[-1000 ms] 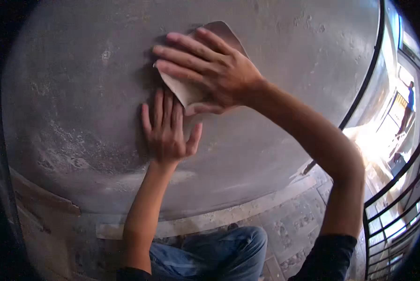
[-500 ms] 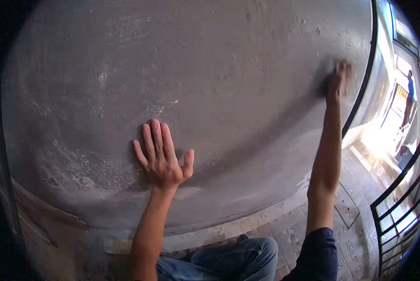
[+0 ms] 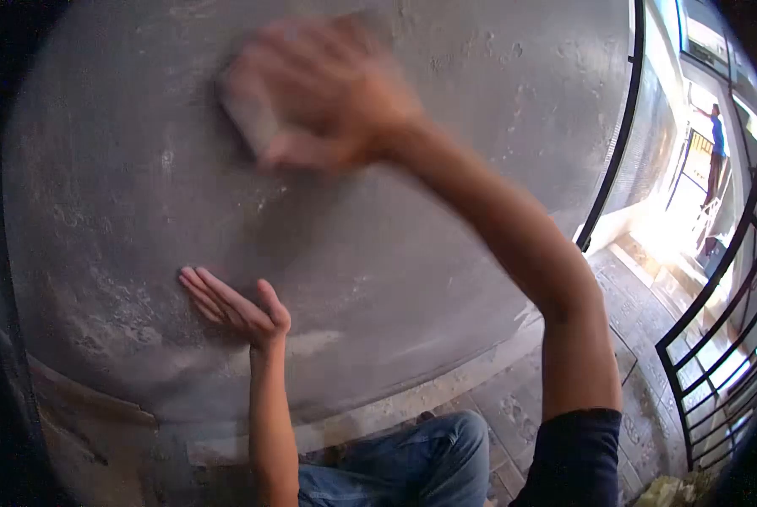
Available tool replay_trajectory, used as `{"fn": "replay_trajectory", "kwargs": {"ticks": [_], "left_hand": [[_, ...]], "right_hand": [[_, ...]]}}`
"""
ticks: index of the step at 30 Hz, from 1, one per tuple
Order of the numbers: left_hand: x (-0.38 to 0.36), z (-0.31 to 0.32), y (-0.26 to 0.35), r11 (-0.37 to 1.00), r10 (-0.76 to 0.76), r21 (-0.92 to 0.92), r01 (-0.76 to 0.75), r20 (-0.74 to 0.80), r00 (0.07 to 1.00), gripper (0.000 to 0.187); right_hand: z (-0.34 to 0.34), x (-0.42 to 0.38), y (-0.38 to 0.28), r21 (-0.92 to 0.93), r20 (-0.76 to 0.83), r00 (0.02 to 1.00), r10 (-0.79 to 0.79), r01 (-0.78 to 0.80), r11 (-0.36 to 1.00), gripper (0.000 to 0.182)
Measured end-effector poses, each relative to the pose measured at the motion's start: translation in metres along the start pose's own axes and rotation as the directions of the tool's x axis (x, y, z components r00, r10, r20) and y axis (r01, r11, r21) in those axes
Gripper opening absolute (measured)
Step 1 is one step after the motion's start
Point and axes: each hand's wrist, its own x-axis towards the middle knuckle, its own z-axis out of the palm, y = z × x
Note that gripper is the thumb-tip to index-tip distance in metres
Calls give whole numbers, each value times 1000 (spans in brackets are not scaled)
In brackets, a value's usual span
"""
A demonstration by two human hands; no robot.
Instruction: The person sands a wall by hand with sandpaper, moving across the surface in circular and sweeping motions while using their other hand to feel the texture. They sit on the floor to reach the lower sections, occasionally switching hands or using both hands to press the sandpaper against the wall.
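Observation:
A grey plastered wall (image 3: 446, 228) with rough, whitish patches fills most of the view. My right hand (image 3: 328, 93) is high on it, smeared by motion, with the arm stretched up and to the left. Under its palm and fingers is a flat, pale piece that looks like sandpaper (image 3: 250, 118), pressed to the wall; its far side is hidden by the hand. Lower and to the left, my left hand (image 3: 235, 308) rests against the wall with fingers stretched and thumb raised. It holds nothing.
A black vertical strip (image 3: 617, 135) borders the wall on the right. Beyond a black metal railing (image 3: 678, 372) the doorway is bright, and another person (image 3: 716, 139) stands there. Tiled floor (image 3: 514, 406) lies below, with a pale crumpled item (image 3: 670, 492) at the bottom right.
My right hand has swept from the wall's right edge far to the left with the pale piece. My left hand has shifted slightly down and left and turned sideways.

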Motion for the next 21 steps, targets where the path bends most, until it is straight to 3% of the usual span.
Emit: {"fn": "replay_trajectory", "kwargs": {"ticks": [1, 2, 4, 5, 6, 8, 9, 10, 11, 12, 13, 15, 16, 17, 19, 21], "left_hand": [[0, 1, -2, 999, 26, 20, -26, 11, 1000, 77], [-1, 2, -4, 998, 52, 40, -53, 23, 998, 77], [-4, 7, -6, 994, 68, 82, -70, 21, 997, 78], [-10, 6, -5, 992, 48, 114, -50, 15, 999, 78], [-9, 5, -3, 989, 36, 140, -40, 35, 999, 80], [-12, 4, -5, 985, 27, 171, -33, 39, 999, 80], [-14, 5, -3, 984, 25, 174, -32, 44, 999, 81], [-16, 7, -1, 984, 23, 176, -31, 49, 999, 81], [-19, 9, 1, 983, 21, 179, -30, 54, 998, 82], [-20, 9, 4, 987, -7, 162, -1, 49, 999, 83], [-22, 11, 8, 989, -42, 141, 35, 43, 998, 83], [-19, 1, 18, 991, -67, 125, 56, 84, 994, 84], [-18, 1, 18, 992, -30, 128, 20, 76, 997, 84], [-14, 2, 17, 991, 17, 135, -25, 61, 998, 84], [-15, 3, 20, 989, 3, 145, -11, 58, 998, 84], [-15, 5, 19, 991, 5, 137, -13, 59, 998, 84]], "right_hand": [[-20, -24, 45, -57, 23, 977, 214, -213, 975, 68], [-25, -66, 98, -130, -58, 915, 398, -402, 906, 63], [-23, -172, 187, -206, -348, 721, 600, -683, 701, 54], [-26, -205, 202, -305, -401, 666, 629, -745, 594, 51], [-27, -189, 183, -291, -407, 663, 628, -746, 599, 51], [-35, -138, 126, -556, -169, 337, 926, -808, 193, 67], [7, -142, 134, -354, -354, 706, 613, -708, 611, 53], [6, -89, 80, -131, -321, 697, 642, -704, 698, 63], [-6, -43, 25, -191, -292, 794, 533, -594, 781, 77], [-4, -16, -10, -4, -218, 876, 430, -441, 897, 82], [-2, 10, -45, 211, -140, 938, 318, -285, 935, 88], [19, 22, -90, 229, -60, 998, -8, 22, 973, 86], [33, 17, -94, 310, -135, 983, -127, 163, 937, 86], [24, 10, -81, 161, -84, 983, -160, 172, 972, 85], [-9, -23, -36, 209, 80, 997, -16, -1, 978, 85], [-31, -76, 8, -48, 52, 940, 337, -334, 941, 83]]}}
